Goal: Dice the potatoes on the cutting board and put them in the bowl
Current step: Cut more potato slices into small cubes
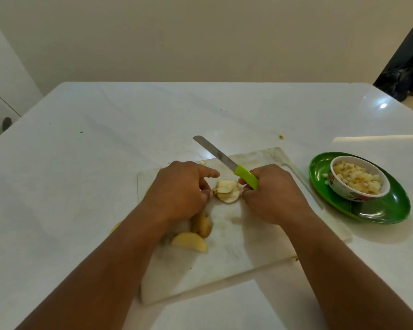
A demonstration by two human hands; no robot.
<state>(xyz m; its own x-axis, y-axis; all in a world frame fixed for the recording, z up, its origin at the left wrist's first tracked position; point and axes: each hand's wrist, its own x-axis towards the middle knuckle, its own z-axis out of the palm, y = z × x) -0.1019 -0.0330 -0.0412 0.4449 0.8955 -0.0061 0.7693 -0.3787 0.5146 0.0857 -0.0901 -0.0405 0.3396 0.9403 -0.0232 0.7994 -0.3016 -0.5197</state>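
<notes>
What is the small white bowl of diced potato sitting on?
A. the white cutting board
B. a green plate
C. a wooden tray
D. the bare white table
B: the small white bowl of diced potato stands on a round green plate, to the right of the white cutting board.

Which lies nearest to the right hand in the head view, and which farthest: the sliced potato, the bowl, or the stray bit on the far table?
1. Sliced potato, at the right hand's fingertips, on the board.
2. Bowl, to its right, on the green plate.
3. Stray bit, beyond the board.
</notes>
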